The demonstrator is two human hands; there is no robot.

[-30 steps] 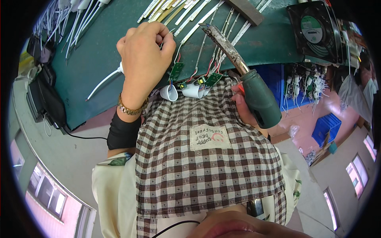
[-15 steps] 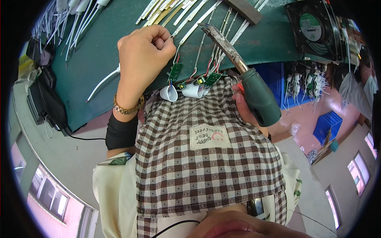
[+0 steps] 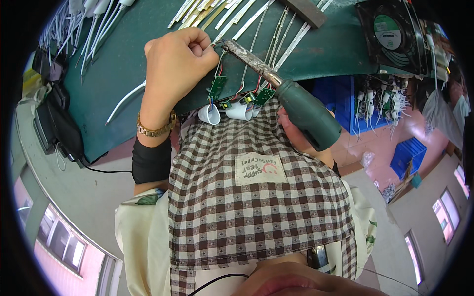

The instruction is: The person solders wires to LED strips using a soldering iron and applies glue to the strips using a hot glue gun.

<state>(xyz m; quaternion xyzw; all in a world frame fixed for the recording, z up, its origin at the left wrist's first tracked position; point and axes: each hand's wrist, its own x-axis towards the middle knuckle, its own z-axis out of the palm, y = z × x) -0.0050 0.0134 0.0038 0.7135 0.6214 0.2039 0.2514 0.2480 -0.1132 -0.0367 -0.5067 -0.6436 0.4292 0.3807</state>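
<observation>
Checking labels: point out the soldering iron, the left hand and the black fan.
Soldering iron [image 3: 302, 106]: head view, on its green handle.
Left hand [image 3: 178, 61]: head view, on the back of the hand.
Black fan [image 3: 387, 32]: head view, on its round hub.

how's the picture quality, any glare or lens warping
Head view: strong fisheye, with black corners and the green table's near edge curving; head view, lower left: the window looks washed out; head view, centre: the soldering iron looks fairly sharp, but details at its tip beside the left hand are too fine to make out.
</observation>
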